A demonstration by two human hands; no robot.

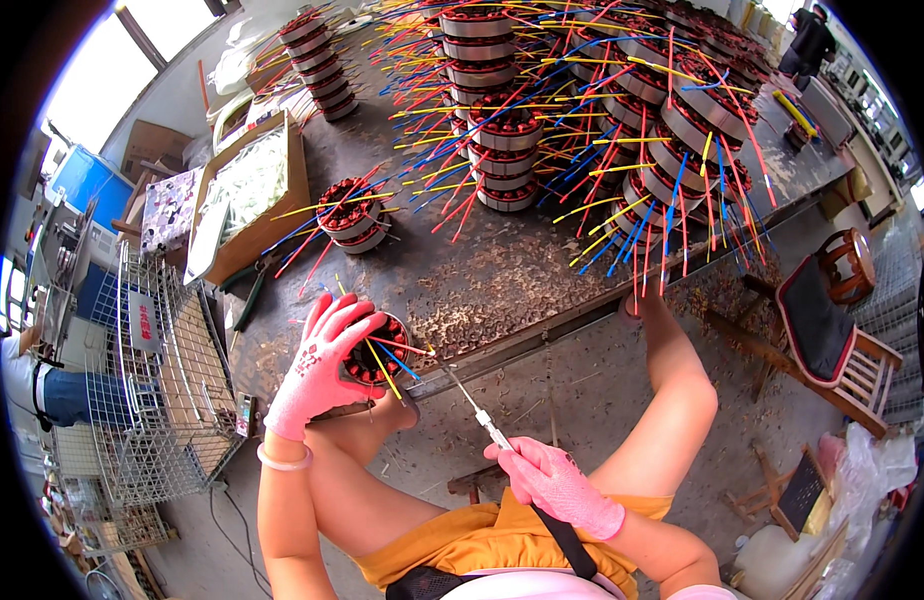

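The left hand (322, 365), in a pink knit glove, has its grip clenched over the round motor stator (375, 350) at the near edge of the rough, scuffed metal bench (482, 280), the stator's copper windings and red, blue and yellow leads showing beside the fingers; the right hand (557, 485), gloved alike, has its grip grasping a thin metal pick (472, 405) whose tip reaches the stator from the near right. Open bench lies just beyond; farther off stand stacked stators (502, 150), and a cardboard box (247, 200) to the far left; bare floor (572, 370) opens under the bench edge.
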